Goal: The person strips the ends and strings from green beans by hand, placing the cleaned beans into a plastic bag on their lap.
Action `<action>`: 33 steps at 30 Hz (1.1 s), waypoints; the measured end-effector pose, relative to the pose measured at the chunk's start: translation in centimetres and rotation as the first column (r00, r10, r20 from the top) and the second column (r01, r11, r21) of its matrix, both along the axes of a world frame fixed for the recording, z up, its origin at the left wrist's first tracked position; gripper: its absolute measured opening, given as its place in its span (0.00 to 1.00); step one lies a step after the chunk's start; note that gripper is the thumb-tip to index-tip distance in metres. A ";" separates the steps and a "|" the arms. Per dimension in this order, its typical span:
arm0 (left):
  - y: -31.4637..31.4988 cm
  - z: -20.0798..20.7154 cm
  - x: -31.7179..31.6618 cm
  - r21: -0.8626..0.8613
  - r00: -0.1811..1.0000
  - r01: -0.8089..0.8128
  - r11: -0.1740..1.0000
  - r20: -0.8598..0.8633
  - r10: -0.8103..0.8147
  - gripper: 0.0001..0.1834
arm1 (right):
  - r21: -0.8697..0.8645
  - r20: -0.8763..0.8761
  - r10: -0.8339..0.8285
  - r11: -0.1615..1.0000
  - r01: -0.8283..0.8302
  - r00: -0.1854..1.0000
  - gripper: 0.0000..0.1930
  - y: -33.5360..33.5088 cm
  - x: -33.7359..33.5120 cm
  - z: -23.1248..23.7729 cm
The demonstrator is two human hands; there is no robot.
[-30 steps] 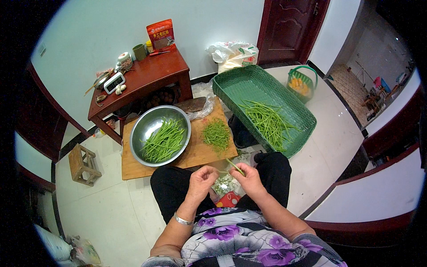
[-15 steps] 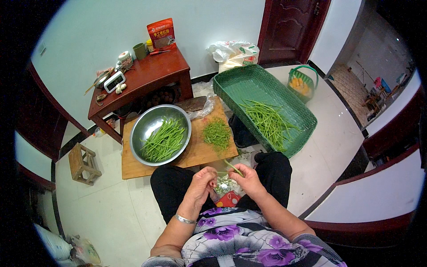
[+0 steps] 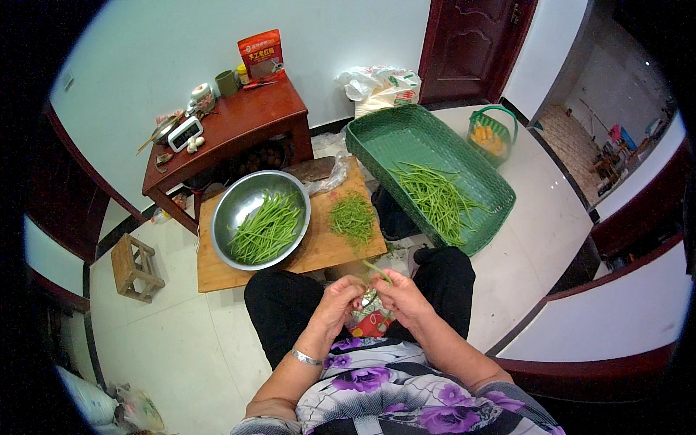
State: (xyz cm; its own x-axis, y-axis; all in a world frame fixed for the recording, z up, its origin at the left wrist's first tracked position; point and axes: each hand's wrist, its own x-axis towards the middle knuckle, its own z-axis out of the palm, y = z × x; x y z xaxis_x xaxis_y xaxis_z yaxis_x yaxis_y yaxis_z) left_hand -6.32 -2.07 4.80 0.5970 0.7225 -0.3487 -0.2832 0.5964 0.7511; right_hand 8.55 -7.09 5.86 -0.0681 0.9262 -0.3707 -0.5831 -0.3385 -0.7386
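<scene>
The right hand (image 3: 397,296) is closed in a pinch on a long green bean (image 3: 374,269), held above the gap between the knees; the left hand (image 3: 346,293) curls its fingers close beside it, though whether they grip anything cannot be told. A loose pinch could let the bean slip toward the red patterned item (image 3: 368,324) below. The steel bowl (image 3: 233,205), loaded with green beans, sits toward the left end of the wooden board (image 3: 319,255), its rim near the front edge, so a lift of the left knee (image 3: 270,291) could jog it. The heap of short green pieces (image 3: 351,219) lies by the board's right edge, where a sweeping sleeve or hand might scatter some off. The right knee (image 3: 455,274) is just beside the near end of the green woven tray (image 3: 395,134) and could nudge it. Room is tight between board and lap; a bare strip of wood separates bowl and heap, the tray's far end is open, and pale floor (image 3: 185,333) spreads left of the board.
</scene>
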 end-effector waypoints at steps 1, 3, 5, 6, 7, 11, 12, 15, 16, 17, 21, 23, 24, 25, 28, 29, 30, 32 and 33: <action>0.0 0.0 0.0 0.003 1.000 0.001 1.000 -0.011 -0.001 0.03 | -0.017 -0.040 -0.039 0.999 0.038 0.998 0.07 0.0 -0.1 0.2; -0.1 0.5 -0.1 0.011 0.999 -0.031 0.999 -0.032 0.031 0.02 | -0.056 -0.118 -0.120 0.992 0.114 0.986 0.07 0.0 -0.4 0.9; 0.0 1.1 -0.3 0.037 0.997 -0.051 0.998 -0.048 0.052 0.02 | -0.025 -0.127 -0.119 0.993 0.117 0.985 0.07 0.1 0.2 -0.7; 0.2 1.4 -0.5 0.058 0.997 -0.057 0.997 -0.055 0.060 0.02 | -0.010 -0.132 -0.118 0.993 0.117 0.984 0.07 0.2 0.3 -1.1; 0.2 1.6 -0.7 0.080 0.996 -0.063 0.995 -0.062 0.068 0.02 | -0.010 -0.132 -0.117 0.993 0.116 0.984 0.07 0.1 0.4 -1.3; 0.2 1.6 -0.7 0.198 0.993 -0.027 0.980 -0.110 0.050 0.02 | -0.013 -0.118 -0.128 0.992 0.127 0.985 0.06 0.1 0.1 -0.6; 0.1 1.7 -0.7 0.217 0.993 -0.017 0.976 -0.114 0.043 0.02 | -0.015 -0.112 -0.136 0.991 0.135 0.984 0.06 0.2 0.0 -0.5; -0.1 1.6 -0.6 0.243 0.991 -0.015 0.970 -0.125 0.046 0.02 | -0.032 -0.160 -0.202 0.979 0.199 0.966 0.06 0.3 0.2 -0.3; -0.1 1.6 -0.7 0.247 0.990 -0.018 0.969 -0.129 0.052 0.03 | -0.025 -0.152 -0.197 0.980 0.196 0.968 0.05 0.3 0.3 -0.3; 0.0 1.6 -0.7 0.231 0.991 -0.031 0.972 -0.120 0.060 0.02 | -0.017 -0.145 -0.193 0.981 0.192 0.970 0.05 0.4 0.5 -0.3; 0.7 1.5 -1.5 0.210 0.992 -0.068 0.975 -0.088 0.088 0.02 | 0.014 -0.179 -0.214 0.975 0.220 0.960 0.06 0.4 1.5 -0.4; 1.0 1.8 -1.8 0.223 0.991 -0.079 0.972 -0.088 0.101 0.03 | 0.038 -0.194 -0.220 0.972 0.231 0.956 0.06 0.4 2.1 -1.0; 1.1 1.9 -2.0 0.221 0.988 -0.106 0.969 -0.084 0.127 0.03 | 0.049 -0.201 -0.222 0.970 0.236 0.954 0.06 0.4 2.4 -1.1; 1.2 2.0 -2.2 0.220 0.985 -0.132 0.967 -0.080 0.153 0.03 | 0.029 -0.176 -0.256 0.964 0.264 0.951 0.06 0.4 2.5 -1.0; 1.7 2.0 -3.0 0.218 0.976 -0.197 0.956 -0.045 0.212 0.02 | 0.021 -0.171 -0.326 0.942 0.335 0.930 0.05 0.5 3.4 -1.2; 1.8 2.2 -3.3 0.212 0.973 -0.221 0.952 -0.021 0.231 0.02 | 0.041 -0.170 -0.321 0.942 0.332 0.932 0.06 0.5 3.9 -1.7; 2.0 2.3 -3.6 0.206 0.968 -0.245 0.947 0.001 0.250 0.02 | 0.042 -0.173 -0.340 0.935 0.352 0.924 0.06 0.4 4.2 -1.6; 2.5 2.1 -4.6 0.218 0.966 -0.260 0.941 0.051 0.255 0.03 | 0.044 -0.177 -0.378 0.919 0.392 0.908 0.06 0.4 4.7 -1.4; 2.7 2.4 -4.9 0.206 0.959 -0.283 0.937 0.074 0.274 0.03 | 0.053 -0.183 -0.383 0.916 0.398 0.906 0.07 0.3 5.0 -1.3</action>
State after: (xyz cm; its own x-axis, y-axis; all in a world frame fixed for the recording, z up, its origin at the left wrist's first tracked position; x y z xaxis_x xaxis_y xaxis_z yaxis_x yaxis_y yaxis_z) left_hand -11.25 0.59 7.19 0.3726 0.9162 -0.1471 -0.4506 0.3172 0.8345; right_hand 13.57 -6.76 4.60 0.2522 0.9194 -0.3019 -0.7712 0.0025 -0.6365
